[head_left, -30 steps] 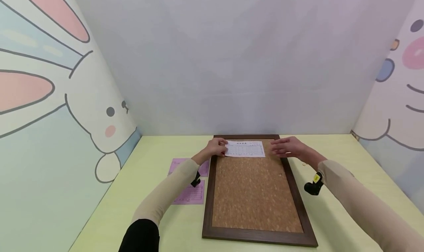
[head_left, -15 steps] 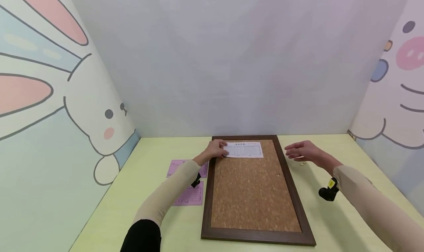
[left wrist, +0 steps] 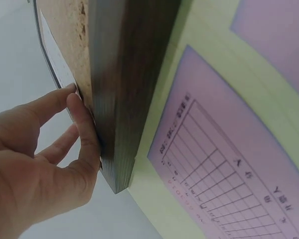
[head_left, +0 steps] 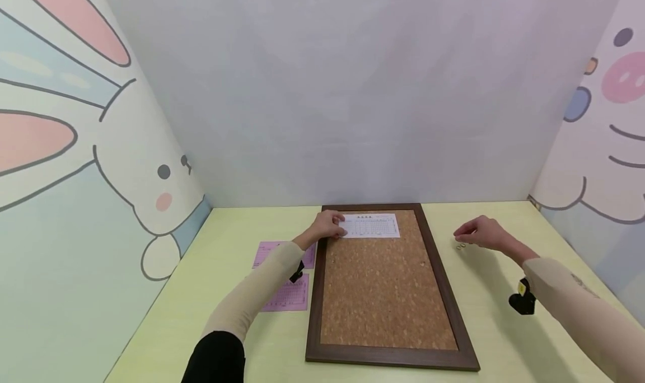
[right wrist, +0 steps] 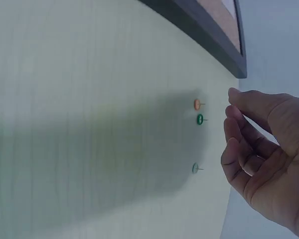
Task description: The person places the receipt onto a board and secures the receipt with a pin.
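My left hand [head_left: 326,225] pinches the white sheet [head_left: 372,226]. My right hand [head_left: 484,233], loosely curled, hovers by the pins [right wrist: 200,119] — three in the right wrist view, just two from my head.

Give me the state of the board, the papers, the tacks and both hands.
Cork board: lying flat on the table.
White sheet: resting on the board near its far end.
Pink sheets: both flat, left of the board.
Thumbtacks: three, loose on the table, pins bare.
Left hand: holding the white sheet's left edge.
Right hand: above the table by the thumbtacks, fingers loosely bent.
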Demonstrator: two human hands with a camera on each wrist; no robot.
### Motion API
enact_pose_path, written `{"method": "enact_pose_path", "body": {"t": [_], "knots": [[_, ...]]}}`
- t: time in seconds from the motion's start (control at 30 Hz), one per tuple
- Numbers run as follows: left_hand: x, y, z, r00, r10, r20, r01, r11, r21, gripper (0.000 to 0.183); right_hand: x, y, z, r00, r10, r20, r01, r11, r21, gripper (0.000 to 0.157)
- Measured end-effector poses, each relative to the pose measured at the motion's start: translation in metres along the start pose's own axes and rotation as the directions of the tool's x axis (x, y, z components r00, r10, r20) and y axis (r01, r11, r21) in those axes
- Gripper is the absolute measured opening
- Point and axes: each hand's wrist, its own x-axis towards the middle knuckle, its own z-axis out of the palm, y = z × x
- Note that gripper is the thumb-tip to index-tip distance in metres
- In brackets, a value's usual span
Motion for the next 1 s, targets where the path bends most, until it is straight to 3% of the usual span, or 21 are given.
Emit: {"method": "enact_pose_path", "body": {"t": [0.2, 0.43, 0.57, 1.0], "knots": [[-0.001, 0.0, -0.001, 1.0, 0.015, 0.014, -0.015, 1.0, -0.006, 0.042, -0.001, 0.006, 0.01, 0.989, -0.145, -0.008, 0.14, 0.971, -0.195, 0.013], [0.0, -0.001, -0.002, 1.0, 0.016, 0.013, -0.016, 1.0, -0.011, 0.041, 0.002, 0.0, 0.014, 0.989, -0.147, 0.031, 0.148, 0.919, -0.365, 0.006], [-0.001, -0.001, -0.001, 1.0, 0.023, 0.015, -0.022, 1.0, -0.015, 0.04, 0.003, -0.003, 0.015, 0.989, -0.145, 0.031, 0.145, 0.906, -0.397, 0.009], [0.001, -0.004, -0.002, 1.0, 0.019, 0.023, -0.018, 0.999, -0.032, 0.039, 0.009, -0.006, 0.017, 0.991, -0.122, 0.051, 0.132, 0.908, -0.397, 0.014]]}}
